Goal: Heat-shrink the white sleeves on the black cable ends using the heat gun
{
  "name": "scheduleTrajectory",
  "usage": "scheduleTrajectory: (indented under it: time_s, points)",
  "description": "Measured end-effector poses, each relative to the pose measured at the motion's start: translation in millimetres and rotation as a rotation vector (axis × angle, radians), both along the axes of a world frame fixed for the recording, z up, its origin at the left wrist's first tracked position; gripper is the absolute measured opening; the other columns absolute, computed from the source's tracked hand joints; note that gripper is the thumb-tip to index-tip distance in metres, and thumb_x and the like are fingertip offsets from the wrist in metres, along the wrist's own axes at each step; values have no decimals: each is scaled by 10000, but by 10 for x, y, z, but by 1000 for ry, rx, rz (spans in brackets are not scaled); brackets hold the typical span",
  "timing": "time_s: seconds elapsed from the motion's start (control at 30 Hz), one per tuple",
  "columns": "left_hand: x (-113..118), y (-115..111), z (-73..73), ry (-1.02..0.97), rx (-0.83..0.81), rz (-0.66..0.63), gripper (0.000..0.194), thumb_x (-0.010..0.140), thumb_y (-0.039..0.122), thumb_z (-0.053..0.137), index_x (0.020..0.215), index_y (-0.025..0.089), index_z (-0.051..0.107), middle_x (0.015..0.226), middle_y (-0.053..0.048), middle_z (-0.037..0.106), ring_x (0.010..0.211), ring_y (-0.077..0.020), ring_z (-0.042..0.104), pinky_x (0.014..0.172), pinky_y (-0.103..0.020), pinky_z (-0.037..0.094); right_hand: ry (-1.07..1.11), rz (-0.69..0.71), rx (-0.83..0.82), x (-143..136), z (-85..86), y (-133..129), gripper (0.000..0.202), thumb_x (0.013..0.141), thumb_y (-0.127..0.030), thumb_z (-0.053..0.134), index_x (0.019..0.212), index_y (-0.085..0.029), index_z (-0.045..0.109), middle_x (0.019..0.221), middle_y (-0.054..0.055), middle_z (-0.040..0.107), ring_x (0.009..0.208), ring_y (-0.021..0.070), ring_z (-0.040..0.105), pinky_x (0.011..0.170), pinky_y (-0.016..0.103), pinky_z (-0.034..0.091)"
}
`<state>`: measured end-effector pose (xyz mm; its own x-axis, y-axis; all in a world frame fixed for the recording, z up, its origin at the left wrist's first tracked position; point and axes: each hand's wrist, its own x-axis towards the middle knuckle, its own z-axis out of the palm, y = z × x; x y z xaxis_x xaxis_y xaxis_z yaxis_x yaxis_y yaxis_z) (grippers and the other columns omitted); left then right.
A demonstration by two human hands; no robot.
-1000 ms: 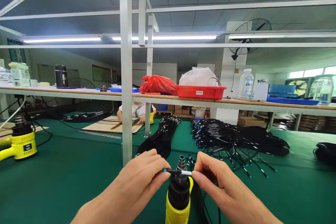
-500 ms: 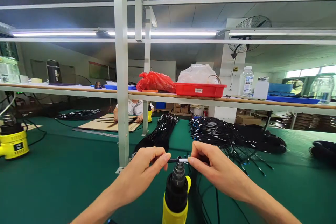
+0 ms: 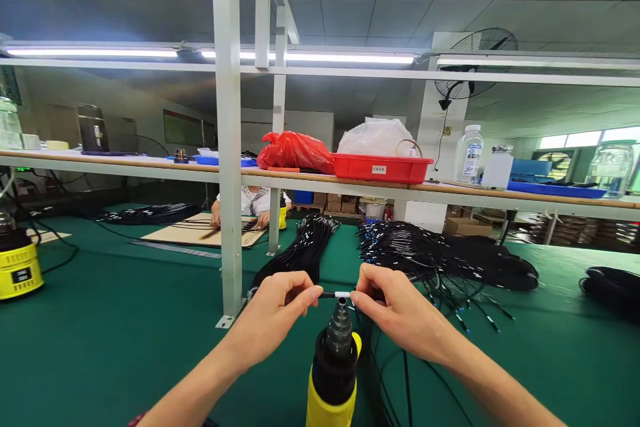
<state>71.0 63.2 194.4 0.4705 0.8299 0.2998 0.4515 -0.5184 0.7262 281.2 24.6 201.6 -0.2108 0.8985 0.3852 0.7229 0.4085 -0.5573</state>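
1. Left hand [image 3: 283, 307]: thumb and index finger pinched narrow on the black cable [image 3: 327, 294]; a short dark piece shows past the fingertips.
2. Right hand [image 3: 395, 307]: thumb and index finger pinched on the far end of the white sleeve [image 3: 342, 294]. Other fingers curled in.
3. Black cable and white sleeve form one level line between the hands, just above the open nozzle of the hot-air gun [image 3: 331, 380] in this view. Can't tell if they touch the nozzle.
4. Hot-air gun is yellow and black, nozzle up, between the forearms, base out of frame.
5. Green table [image 3: 125, 320] underneath. Beyond the hands: narrow cable bundle [image 3: 305, 247], then wide cable bundle [image 3: 440, 247] to its right, loose ends toward the right hand. Dark coil [image 3: 610, 290] near right edge.
6. Second yellow gun [image 3: 20, 267] at left edge, partly cut off.
7. White post [image 3: 227, 147] stands on the table, left of center. Shelf [image 3: 300, 180] crosses the view; on it red bag [image 3: 295, 150], red tray [image 3: 380, 169] with clear plastic bag [image 3: 375, 137], clear bottle [image 3: 470, 155], blue tray [image 3: 555, 189], black flask [image 3: 93, 130].
8. Across the table, a person [image 3: 257, 203], partly behind the post, hands at tan board [image 3: 185, 232] with dark cables on it.
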Motion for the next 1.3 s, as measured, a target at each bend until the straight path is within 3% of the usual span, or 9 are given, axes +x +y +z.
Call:
scheduleTrajectory:
  time_s: [0.4,0.57,0.87,1.1,1.3]
  points:
    - [1,-27,23,-34,0,8,305,892,434,516,739,181,590,698,35,535,679,-139,458,613,-255,341,20,-26,-1,-8,6,-17,176,857,-231,533,688,-194,502,622,-48,520,578,113,425,512,241,287]
    - [9,-43,37,-36,13,26,272,884,438,541,777,194,595,718,39,540,704,-143,481,626,-255,348,53,0,-63,53,55,-52,182,878,-246,519,737,-185,618,652,-16,607,599,127,502,531,247,340]
    - [30,-4,1,38,21,27,567,956,572,307,663,182,597,582,36,518,591,-130,473,576,-252,321,65,29,-67,87,66,-74,217,894,-271,517,724,-189,625,641,-14,610,587,129,503,527,243,352]
    - [25,5,3,22,23,2,426,940,504,413,726,191,604,653,47,520,599,-122,418,549,-250,285,48,21,-48,107,31,-50,196,873,-253,539,709,-189,625,641,-20,606,597,127,496,537,247,346]
    - [25,-13,37,-20,16,-5,271,911,425,497,795,204,601,713,41,546,703,-146,483,619,-255,340,68,10,-66,106,34,-33,172,857,-259,553,738,-186,652,676,-12,633,617,131,515,548,244,361]
